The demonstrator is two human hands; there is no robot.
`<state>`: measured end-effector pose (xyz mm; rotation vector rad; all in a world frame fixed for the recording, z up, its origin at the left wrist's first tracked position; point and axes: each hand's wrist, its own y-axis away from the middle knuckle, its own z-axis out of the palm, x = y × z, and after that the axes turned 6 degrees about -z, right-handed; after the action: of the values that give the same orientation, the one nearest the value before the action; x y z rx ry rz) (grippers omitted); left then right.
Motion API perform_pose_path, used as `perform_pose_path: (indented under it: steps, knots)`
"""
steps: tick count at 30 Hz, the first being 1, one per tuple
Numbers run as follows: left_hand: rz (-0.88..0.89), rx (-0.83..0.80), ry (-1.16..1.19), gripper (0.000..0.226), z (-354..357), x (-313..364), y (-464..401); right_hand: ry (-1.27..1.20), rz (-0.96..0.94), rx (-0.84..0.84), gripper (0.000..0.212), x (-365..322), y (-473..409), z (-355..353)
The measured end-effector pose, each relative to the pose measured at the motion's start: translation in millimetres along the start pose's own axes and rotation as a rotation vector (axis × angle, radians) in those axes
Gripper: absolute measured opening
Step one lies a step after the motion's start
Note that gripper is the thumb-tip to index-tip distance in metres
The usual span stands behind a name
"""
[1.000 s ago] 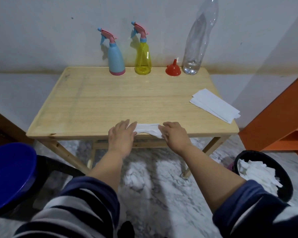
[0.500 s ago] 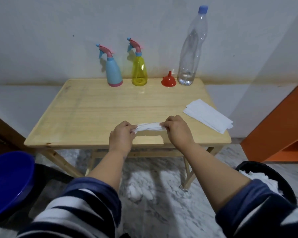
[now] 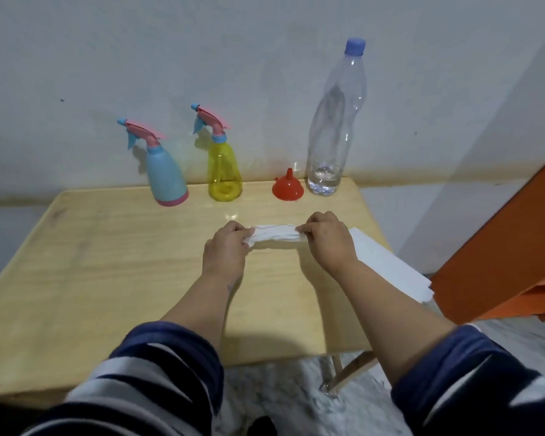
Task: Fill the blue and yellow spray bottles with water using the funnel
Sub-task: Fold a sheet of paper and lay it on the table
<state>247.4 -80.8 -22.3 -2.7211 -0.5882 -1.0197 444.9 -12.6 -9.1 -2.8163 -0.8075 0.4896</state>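
Observation:
A blue spray bottle (image 3: 166,177) and a yellow spray bottle (image 3: 224,171), both with pink triggers, stand at the back of the wooden table (image 3: 107,265). To their right a red funnel (image 3: 287,190) rests mouth down, beside a tall clear water bottle (image 3: 335,127) with a blue cap and a little water at the bottom. My left hand (image 3: 225,250) and my right hand (image 3: 326,239) pinch the two ends of a crumpled white tissue (image 3: 276,236) stretched between them over the middle of the table.
A stack of white paper sheets (image 3: 387,265) lies on the table's right edge, partly under my right forearm. An orange piece of furniture (image 3: 510,247) stands to the right. A grey wall runs behind the table. Marble floor shows below.
Both hands have carried the tissue from the table's front edge up and towards its middle, now gripping its ends. The view has shifted closer; the blue basin and black bin have left the view.

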Motion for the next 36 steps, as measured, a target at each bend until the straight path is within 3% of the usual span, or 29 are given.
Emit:
perform_pose_path:
  steps: [7,12,16,20,29,36]
  knots:
    - [0.136,-0.054,-0.349,0.039,31.4,-7.4,-83.3,0.061,0.064,-0.08,0.035,26.2,-63.5,35.4]
    - [0.19,-0.091,-0.557,0.048,50.6,-8.5,-95.2,0.121,0.066,0.009,0.033,23.0,-68.5,57.6]
    - [0.227,-0.144,-0.545,0.062,60.8,-10.1,-81.2,0.15,0.063,-0.272,0.048,17.5,-60.5,62.0]
    - [0.131,-0.248,-0.605,0.062,56.4,-7.7,-77.4,0.195,0.044,-0.442,0.058,18.3,-54.2,59.5]
    - [0.03,-0.33,-0.717,0.063,39.6,-4.3,-9.9,0.217,-0.04,-0.539,0.065,0.6,-0.4,39.2]
    - [-0.052,-0.37,-0.728,0.066,27.1,-4.0,89.9,0.228,-0.124,-0.588,0.068,-18.8,84.7,20.2]
